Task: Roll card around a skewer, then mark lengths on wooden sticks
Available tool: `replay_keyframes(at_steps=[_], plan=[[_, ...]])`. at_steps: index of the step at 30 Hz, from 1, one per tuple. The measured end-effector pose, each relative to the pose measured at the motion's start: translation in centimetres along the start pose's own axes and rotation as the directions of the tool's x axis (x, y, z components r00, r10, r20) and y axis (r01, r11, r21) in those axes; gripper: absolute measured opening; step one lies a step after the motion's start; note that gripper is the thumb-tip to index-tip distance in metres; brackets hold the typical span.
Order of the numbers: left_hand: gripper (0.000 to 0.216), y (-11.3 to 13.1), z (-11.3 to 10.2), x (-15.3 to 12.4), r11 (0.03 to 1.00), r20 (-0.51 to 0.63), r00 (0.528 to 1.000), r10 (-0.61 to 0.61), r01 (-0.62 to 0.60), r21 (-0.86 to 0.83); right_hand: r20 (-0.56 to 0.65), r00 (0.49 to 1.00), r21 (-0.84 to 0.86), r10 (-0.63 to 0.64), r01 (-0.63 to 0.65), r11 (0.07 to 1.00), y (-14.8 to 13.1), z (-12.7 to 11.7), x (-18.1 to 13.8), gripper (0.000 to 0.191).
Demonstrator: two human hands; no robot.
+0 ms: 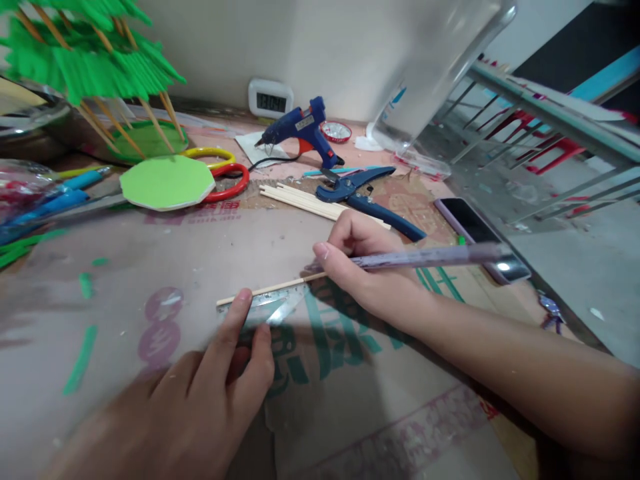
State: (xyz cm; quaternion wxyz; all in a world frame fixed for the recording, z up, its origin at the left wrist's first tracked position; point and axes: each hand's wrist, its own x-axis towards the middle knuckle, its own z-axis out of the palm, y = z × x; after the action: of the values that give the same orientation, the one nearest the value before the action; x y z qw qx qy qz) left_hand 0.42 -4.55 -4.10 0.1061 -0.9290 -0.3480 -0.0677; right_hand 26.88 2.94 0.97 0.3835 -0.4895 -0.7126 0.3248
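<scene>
My left hand [210,380] presses a clear ruler [273,308] flat on the cardboard-covered table, index finger and thumb on its left end. A thin wooden stick [270,289] lies along the ruler's far edge. My right hand [360,257] is closed around a long purple pen [430,257], its tip at the stick's right end.
Behind lie a bundle of wooden sticks [310,200], blue cutters [365,197], a blue glue gun [303,130], red and yellow scissors [225,175], a green disc [167,182], a green paper tree [85,60] and a phone [475,230]. Green scraps litter the left. The table edge runs down the right.
</scene>
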Motion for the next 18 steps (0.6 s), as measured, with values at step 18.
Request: replay_keyframes(at_steps=[18], plan=[[0.057, 1.1, -5.2, 4.0, 0.991, 0.204, 0.978, -0.045, 0.018, 0.133, 0.558, 0.824, -0.386, -0.095, 0.359, 0.850, 0.3, -4.8, 1.7, 0.011]])
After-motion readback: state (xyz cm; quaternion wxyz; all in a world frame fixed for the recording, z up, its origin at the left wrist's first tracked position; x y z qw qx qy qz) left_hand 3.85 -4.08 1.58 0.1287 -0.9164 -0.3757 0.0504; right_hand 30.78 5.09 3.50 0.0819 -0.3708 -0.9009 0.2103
